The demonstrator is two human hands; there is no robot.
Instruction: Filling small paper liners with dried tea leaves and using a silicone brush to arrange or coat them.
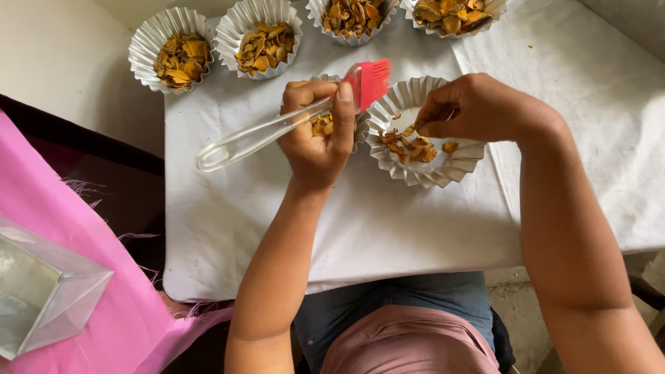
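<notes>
There is one view only, from a camera on the person's head. It looks almost straight down, close over the bench (388, 228) and the hands.

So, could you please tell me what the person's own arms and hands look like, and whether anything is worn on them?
Both arms are bare up to the frame's edge: no sleeves show. The left hand and right hand wear no gloves, and no rings, bracelets or watch can be seen. Fingernails look short and unpainted.

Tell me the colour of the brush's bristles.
Red bristles, on a clear handle in the left hand; head view.
</notes>
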